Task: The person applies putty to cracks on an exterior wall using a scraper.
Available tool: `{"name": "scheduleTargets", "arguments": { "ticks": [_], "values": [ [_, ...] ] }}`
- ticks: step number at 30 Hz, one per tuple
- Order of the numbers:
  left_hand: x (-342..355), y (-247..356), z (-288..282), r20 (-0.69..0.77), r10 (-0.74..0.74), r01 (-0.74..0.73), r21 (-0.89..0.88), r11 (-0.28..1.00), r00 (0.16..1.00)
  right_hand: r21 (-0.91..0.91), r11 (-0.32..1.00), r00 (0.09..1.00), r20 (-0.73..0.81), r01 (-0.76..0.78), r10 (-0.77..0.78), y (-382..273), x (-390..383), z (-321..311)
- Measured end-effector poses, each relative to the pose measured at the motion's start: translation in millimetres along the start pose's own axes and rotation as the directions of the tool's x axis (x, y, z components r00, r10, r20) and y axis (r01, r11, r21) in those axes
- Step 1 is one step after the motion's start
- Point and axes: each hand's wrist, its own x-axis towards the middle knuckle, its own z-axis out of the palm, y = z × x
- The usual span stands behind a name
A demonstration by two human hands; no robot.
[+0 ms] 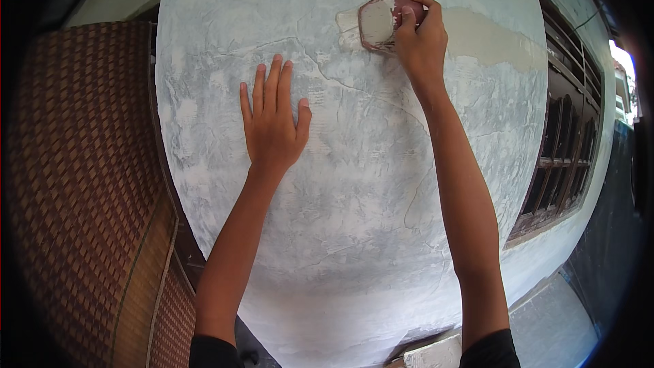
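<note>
A pale, blotchy wall (347, 184) with fine cracks fills the middle of the view. High on it, my right hand (422, 34) grips a reddish-brown putty scraper (379, 22), thumb over its grip. Wet filler coats the scraper's broad face, which lies against or very close to the wall. A smooth beige band of filler (487, 37) stretches right from my hand, and a small patch (348, 30) shows at the tool's left edge. My left hand (274, 123) is lower and to the left, fingers spread, its palm toward the wall and apparently resting on it.
Along the left stands a brown woven panel (88, 150). At the right, a barred window (562, 129) with a dark wooden frame is set into the wall. Below, near my right elbow, sits a light block-like thing (432, 354), partly cut off by the lower edge.
</note>
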Motion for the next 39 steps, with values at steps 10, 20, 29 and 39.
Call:
{"name": "scheduleTargets", "arguments": {
  "ticks": [10,20,29,39],
  "values": [
    [1.1,1.2,-2.1,0.015,0.0,0.0,0.001,1.0,1.0,-0.014,0.999,0.998,-0.055,0.033,-0.033,0.5,9.5,2.4],
    [2.2,0.1,-2.5,0.01,-0.001,0.001,-0.008,1.0,1.0,0.031,0.998,0.994,-0.088,-0.061,0.064,2.3,7.3,-5.7],
    [1.1,1.3,-3.1,0.016,-0.004,0.005,-0.019,1.0,1.0,-0.025,0.999,0.999,-0.029,-0.041,0.041,6.3,1.6,-14.6],
    [0.6,2.1,-1.1,-0.006,-0.003,0.003,0.028,1.0,1.0,0.02,1.0,0.998,-0.068,0.007,-0.006,9.2,1.7,-11.1]
  ]
}}
